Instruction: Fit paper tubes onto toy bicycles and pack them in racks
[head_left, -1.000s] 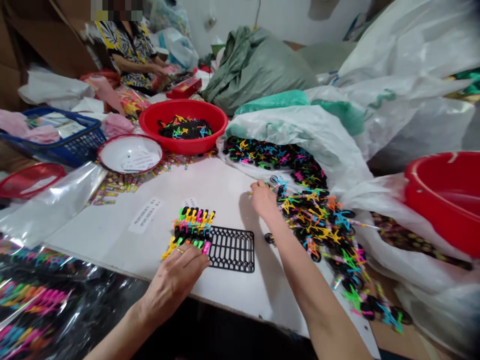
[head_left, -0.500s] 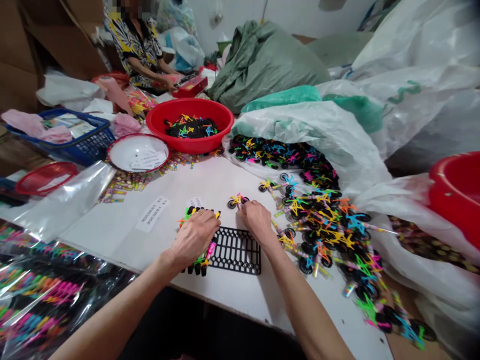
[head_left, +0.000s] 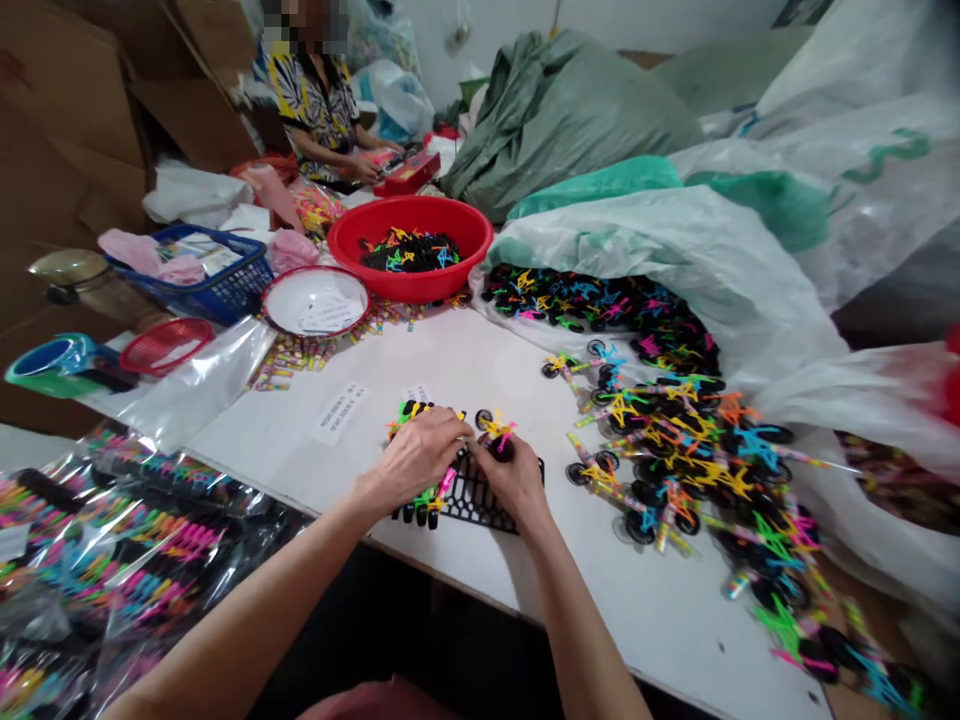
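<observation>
Right hand (head_left: 511, 478) pinches a yellow-and-pink toy bike (head_left: 495, 428) at the far edge of the black rack (head_left: 474, 497). Left hand (head_left: 421, 448) covers the loaded bikes (head_left: 427, 499) (can't tell if it's gripping any).

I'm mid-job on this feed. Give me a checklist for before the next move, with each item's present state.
1. Right hand has a toy bicycle in its fingers: ok.
2. Left hand at the loaded end of the black rack: ok.
3. Bare slots showing on the rack: ok, partly covered by the right hand.
4. Loaded bicycles all seated: cannot tell, the left hand hides several.
5. Rack fully in view: not ok, both hands cover parts.
6. More bicycles on the right: ok, a loose pile.
</observation>
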